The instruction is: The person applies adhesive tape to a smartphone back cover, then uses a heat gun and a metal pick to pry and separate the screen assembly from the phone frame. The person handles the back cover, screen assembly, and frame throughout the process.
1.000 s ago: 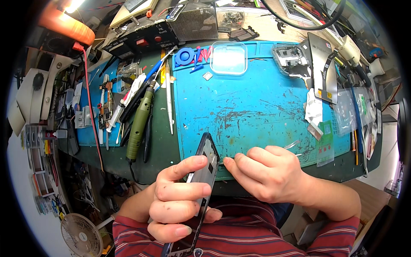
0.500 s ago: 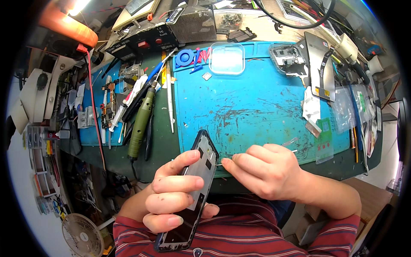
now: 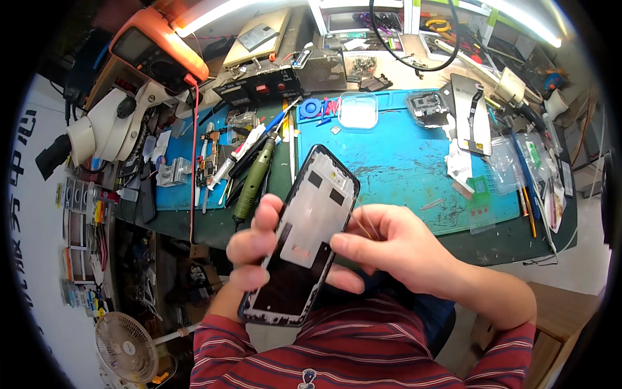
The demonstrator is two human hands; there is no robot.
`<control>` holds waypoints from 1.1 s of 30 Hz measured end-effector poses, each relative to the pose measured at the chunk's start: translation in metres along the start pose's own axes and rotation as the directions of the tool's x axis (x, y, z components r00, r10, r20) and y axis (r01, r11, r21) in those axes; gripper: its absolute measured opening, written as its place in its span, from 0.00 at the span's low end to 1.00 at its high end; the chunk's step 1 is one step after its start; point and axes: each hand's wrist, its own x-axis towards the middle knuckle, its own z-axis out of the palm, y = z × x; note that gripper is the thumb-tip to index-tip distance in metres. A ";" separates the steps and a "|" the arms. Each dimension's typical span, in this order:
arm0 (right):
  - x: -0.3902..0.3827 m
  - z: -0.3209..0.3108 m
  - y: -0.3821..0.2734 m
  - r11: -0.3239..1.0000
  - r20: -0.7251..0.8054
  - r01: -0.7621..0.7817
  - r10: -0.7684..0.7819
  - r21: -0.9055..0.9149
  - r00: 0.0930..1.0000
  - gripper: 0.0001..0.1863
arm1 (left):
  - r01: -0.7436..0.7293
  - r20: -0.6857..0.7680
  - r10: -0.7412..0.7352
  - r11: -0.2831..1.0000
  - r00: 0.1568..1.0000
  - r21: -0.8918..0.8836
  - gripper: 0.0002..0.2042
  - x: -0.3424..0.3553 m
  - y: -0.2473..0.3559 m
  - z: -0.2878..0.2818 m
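My left hand grips a phone frame by its long edges, fingers on the left side and thumb on the right. The frame has a black rim, a grey metal plate with dark pads and a black lower section, and it is tilted, facing up. My right hand is closed at the frame's right edge, its thumb close to or touching the edge. A thin, brownish, stick-like thing shows between its fingers; its kind cannot be made out, and its ends are mostly hidden.
Beyond my hands lies a blue work mat with a clear plastic box. A green rotary tool and pens lie left. Phone parts and plastic bags are at right. An orange multimeter stands at far left.
The phone frame has turned to face up more and moved higher. My right hand has come in against its right edge. The whole view has shifted, showing more of the bench's far side.
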 end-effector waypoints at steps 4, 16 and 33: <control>-0.003 0.002 -0.012 0.957 -0.068 0.127 -0.113 0.261 0.991 0.14 | 0.223 0.130 -0.223 0.975 0.966 0.016 0.38 0.017 -0.004 -0.028; 0.024 -0.036 -0.010 0.653 -0.208 0.136 -0.421 -0.745 0.883 0.14 | 0.958 0.697 -0.697 -0.281 -0.170 -0.047 0.48 0.075 -0.012 -0.030; 0.018 -0.035 0.038 -0.355 0.517 0.379 -0.663 -0.854 0.542 0.12 | 0.997 0.488 -0.870 -0.072 -0.070 0.015 0.47 0.060 -0.027 -0.025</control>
